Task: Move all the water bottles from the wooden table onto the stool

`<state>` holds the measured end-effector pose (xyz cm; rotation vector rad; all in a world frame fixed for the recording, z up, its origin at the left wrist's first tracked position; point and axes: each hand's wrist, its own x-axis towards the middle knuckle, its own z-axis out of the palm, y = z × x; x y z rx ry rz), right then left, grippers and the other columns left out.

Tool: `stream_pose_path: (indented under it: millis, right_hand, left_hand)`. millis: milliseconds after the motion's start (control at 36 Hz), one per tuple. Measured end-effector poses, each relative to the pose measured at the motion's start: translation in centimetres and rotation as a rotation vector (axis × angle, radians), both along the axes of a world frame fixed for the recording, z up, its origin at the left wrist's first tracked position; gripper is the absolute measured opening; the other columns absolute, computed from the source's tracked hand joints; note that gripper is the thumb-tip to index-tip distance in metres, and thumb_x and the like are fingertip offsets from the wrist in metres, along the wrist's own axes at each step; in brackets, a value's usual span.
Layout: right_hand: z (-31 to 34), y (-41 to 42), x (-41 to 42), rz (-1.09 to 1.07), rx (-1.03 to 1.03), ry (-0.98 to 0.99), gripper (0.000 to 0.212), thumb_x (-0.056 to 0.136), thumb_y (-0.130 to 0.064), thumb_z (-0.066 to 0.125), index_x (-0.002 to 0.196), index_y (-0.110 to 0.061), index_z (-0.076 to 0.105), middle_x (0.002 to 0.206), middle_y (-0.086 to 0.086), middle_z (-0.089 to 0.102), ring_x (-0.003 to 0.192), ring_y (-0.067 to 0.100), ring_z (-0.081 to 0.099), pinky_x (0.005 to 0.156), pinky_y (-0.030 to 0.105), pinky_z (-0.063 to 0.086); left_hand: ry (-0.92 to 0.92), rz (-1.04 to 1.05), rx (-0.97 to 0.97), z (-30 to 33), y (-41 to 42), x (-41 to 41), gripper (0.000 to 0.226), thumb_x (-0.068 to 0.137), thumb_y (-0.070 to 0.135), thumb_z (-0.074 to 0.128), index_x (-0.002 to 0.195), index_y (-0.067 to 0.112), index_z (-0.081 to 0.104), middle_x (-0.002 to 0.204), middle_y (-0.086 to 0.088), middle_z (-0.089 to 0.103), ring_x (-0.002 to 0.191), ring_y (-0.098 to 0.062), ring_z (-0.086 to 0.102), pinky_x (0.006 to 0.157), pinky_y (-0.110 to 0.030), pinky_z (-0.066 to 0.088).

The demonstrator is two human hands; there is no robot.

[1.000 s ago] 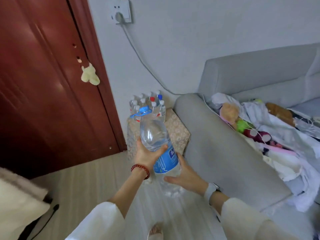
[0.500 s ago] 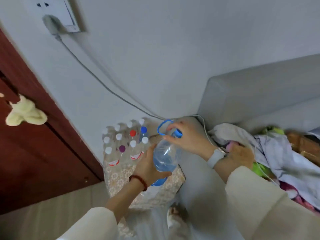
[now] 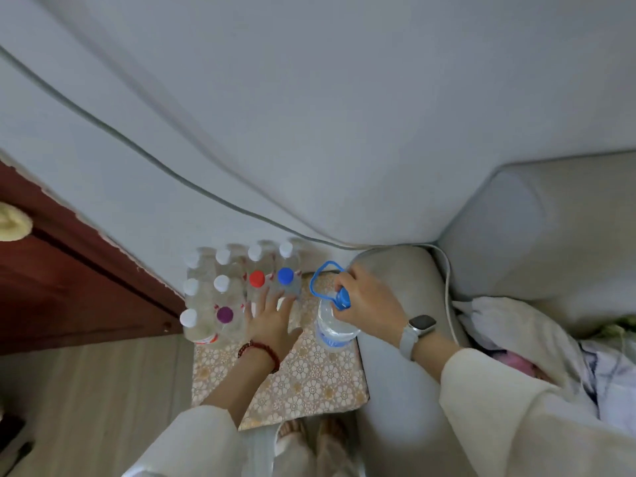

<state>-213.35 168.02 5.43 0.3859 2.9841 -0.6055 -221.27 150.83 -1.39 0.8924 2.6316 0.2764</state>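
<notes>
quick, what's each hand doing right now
Left hand: open, fingers spread against the small bottles, gripping nothing.
Right hand: closed on the neck of the large water bottle standing on the stool.

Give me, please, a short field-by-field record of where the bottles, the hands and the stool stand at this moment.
surface: stool with floral cover, beside the grey sofa arm
small bottles: cluster standing at the stool's far left; caps white, red, blue, purple
large bottle: upright on the stool's right side, blue cap and loop handle
right hand: gripping the large bottle at its neck
left hand: open, fingers spread against the small bottles
wall cable: runs down behind the stool
</notes>
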Motion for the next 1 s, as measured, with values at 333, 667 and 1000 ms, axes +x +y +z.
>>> stream_pose_path:
  millis: [333, 667, 1000]
  right_hand:
    - [-4.5, 2.6, -6.4, -0.071, 0.02, 0.099, 0.029, 0.08, -0.016, 0.064, 0.106, -0.005, 0.057, 0.116, 0.014, 0.048, 0.095, 0.029, 0.054, 0.061, 0.031, 0.046]
    - [-5.7, 2.3, -9.4, -0.045, 0.028, 0.066, 0.033, 0.086, -0.014, 0.057, 0.118, -0.009, 0.052, 0.136, 0.016, 0.036, 0.12, 0.033, 0.037, 0.082, 0.041, 0.053]
    - [-4.6, 2.2, -9.9, -0.038, -0.037, -0.081, 0.063, 0.09, -0.009, 0.045, 0.143, -0.024, 0.016, 0.156, 0.008, 0.001, 0.135, 0.035, 0.021, 0.088, 0.038, 0.049]
  left_hand:
    - [0.091, 0.025, -0.218, -5.4, 0.8, -4.8, 0.076, 0.082, 0.07, 0.022, 0.14, 0.037, -0.012, 0.156, 0.001, -0.01, 0.141, -0.032, -0.013, 0.108, -0.064, 0.0]
    - [0.05, 0.031, -0.193, -6.4, 0.6, -5.9, 0.058, 0.083, 0.068, 0.004, 0.125, 0.049, -0.031, 0.155, 0.002, -0.017, 0.139, -0.031, -0.022, 0.107, -0.062, -0.01]
    - [-0.03, -0.062, -0.27, -4.7, 1.0, -7.1, 0.064, 0.085, 0.066, 0.017, 0.139, 0.046, -0.01, 0.156, -0.001, -0.01, 0.141, -0.032, -0.015, 0.107, -0.064, -0.004]
